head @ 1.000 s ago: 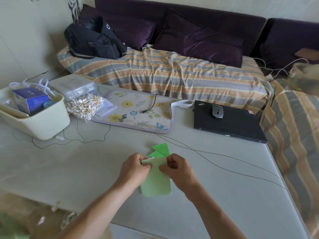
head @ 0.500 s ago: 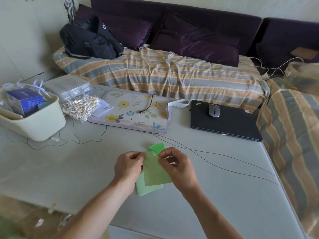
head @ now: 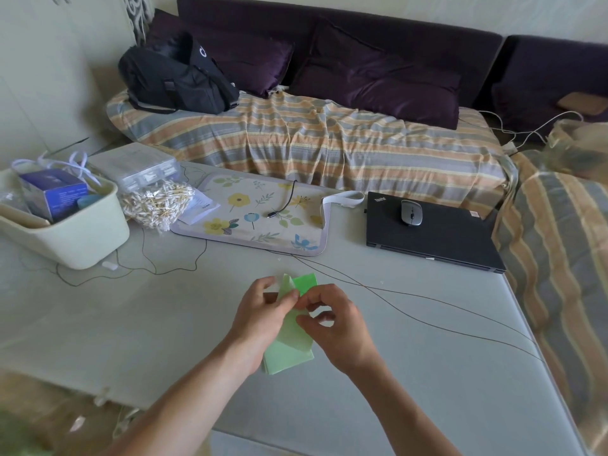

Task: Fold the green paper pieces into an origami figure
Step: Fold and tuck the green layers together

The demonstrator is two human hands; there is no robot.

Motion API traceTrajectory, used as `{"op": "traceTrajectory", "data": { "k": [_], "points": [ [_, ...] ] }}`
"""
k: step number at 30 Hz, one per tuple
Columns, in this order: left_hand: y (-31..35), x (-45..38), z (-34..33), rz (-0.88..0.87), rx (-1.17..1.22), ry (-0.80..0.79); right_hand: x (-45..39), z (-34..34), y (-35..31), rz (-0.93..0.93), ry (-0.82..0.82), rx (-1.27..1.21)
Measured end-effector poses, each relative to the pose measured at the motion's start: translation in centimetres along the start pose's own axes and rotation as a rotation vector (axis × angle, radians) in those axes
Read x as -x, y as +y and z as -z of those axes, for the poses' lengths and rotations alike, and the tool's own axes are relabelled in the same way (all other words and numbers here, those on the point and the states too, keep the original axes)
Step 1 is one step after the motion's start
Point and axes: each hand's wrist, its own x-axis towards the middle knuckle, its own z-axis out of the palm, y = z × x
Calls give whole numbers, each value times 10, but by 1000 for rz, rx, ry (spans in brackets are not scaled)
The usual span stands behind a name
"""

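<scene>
Two hands at work on green paper, low centre of the table (head: 427, 373). Left hand (head: 263, 319) and right hand (head: 335, 327) meet fingertip to fingertip, each pinched shut on the pale green sheet (head: 291, 337), lifted just over a stack of sheets (head: 289, 363) lying flat. Brighter folded piece (head: 306, 283) rests at 12 o'clock from the hands. Progress judged early: one fold begun, no figure formed, most sheets unfolded. Both forearms enter from 6 o'clock, wrists angled inward
</scene>
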Motion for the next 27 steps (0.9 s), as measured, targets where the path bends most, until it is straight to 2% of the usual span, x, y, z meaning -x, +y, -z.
{"op": "traceTrajectory", "data": {
  "k": [5,10,14,19,23,27],
  "points": [
    [-5,-3,4,-7,-14,122,0,-1,2,-69,-50,-78],
    [-3,2,6,-111,-197,55,-7,5,1,-168,44,-134],
    [-3,4,5,-159,-326,-49,-9,14,1,-110,-47,-36],
    [-7,1,5,-217,-474,-117,-9,22,0,-122,-215,126],
    [-10,0,5,-241,-562,-98,-8,22,-1,-154,-264,187],
    [-7,-1,8,-254,-581,-32,-8,21,-1,-176,-241,165]
  ]
}}
